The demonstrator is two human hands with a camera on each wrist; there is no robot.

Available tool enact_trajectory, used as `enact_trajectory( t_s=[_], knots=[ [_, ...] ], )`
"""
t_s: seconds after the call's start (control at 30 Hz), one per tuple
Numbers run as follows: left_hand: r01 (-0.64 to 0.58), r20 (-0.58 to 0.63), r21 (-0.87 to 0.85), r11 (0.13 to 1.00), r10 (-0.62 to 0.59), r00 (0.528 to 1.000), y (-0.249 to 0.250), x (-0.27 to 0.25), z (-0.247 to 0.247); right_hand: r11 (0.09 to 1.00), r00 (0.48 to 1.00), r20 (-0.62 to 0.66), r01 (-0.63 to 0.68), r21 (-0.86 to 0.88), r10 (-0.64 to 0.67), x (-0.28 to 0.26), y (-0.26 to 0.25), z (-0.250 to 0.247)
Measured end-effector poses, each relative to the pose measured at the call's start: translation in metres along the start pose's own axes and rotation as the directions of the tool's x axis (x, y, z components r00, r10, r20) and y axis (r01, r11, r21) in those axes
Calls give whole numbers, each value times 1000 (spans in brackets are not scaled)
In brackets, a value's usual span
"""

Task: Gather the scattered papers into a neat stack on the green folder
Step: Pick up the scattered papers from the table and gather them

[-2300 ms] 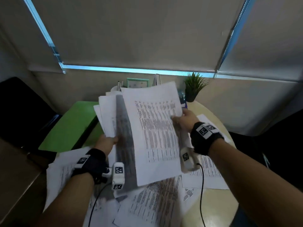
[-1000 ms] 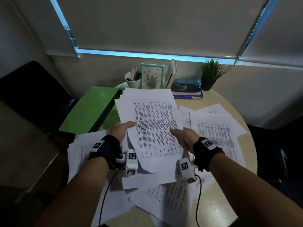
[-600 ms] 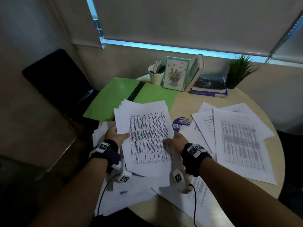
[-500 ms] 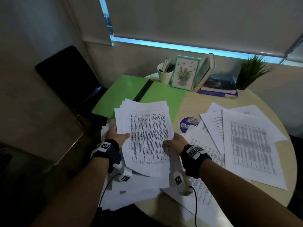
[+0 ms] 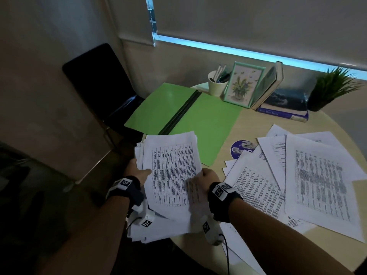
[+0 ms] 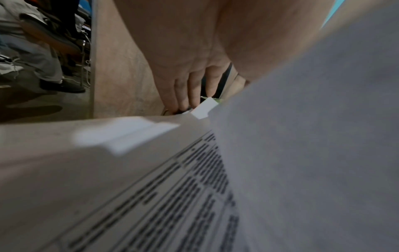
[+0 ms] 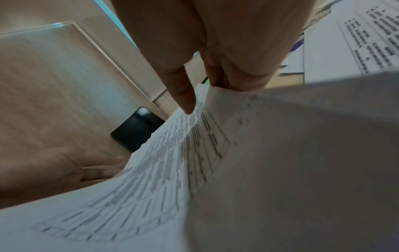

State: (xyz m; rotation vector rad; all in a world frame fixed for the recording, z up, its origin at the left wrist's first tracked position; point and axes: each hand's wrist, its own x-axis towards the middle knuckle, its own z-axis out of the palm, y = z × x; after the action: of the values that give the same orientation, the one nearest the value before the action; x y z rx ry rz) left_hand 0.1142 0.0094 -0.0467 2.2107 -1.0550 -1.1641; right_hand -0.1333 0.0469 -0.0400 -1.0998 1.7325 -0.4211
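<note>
I hold a bundle of printed papers [image 5: 172, 171] between both hands, just in front of the open green folder [image 5: 206, 126]. My left hand [image 5: 139, 171] grips the bundle's left edge, thumb on top, fingers underneath [image 6: 190, 92]. My right hand [image 5: 204, 179] grips the right edge, with its thumb [image 7: 183, 95] on the printed top sheet [image 7: 172, 162]. The folder lies flat at the table's far left with a black spine [image 5: 182, 112]. More loose sheets [image 5: 309, 175] are spread over the right side of the round table [image 5: 254, 124], and some lie under my wrists [image 5: 158, 229].
At the table's back stand a pen cup [image 5: 217, 84], a framed plant picture [image 5: 243, 84], a leaning book [image 5: 272, 84], a flat book [image 5: 284, 108] and a potted plant [image 5: 333, 86]. A round blue sticker [image 5: 242, 148] shows by the folder. A black chair [image 5: 103, 86] stands left.
The bundle has come down from in front of my face to just above the table, near the folder's front edge. My view has tilted down and left; both hands still hold the papers.
</note>
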Motion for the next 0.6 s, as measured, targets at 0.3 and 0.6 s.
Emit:
enact_trajectory(
  t_s=[0.3,0.6],
  knots=[
    [-92,-172,221,971,131,976,41,-12,16,993,995,-46,-88,74,91,6,6,-32],
    [-151,-324,240,959,226,918,114,-13,-37,981,975,-182,-99,165,129,0,46,-107]
  ],
)
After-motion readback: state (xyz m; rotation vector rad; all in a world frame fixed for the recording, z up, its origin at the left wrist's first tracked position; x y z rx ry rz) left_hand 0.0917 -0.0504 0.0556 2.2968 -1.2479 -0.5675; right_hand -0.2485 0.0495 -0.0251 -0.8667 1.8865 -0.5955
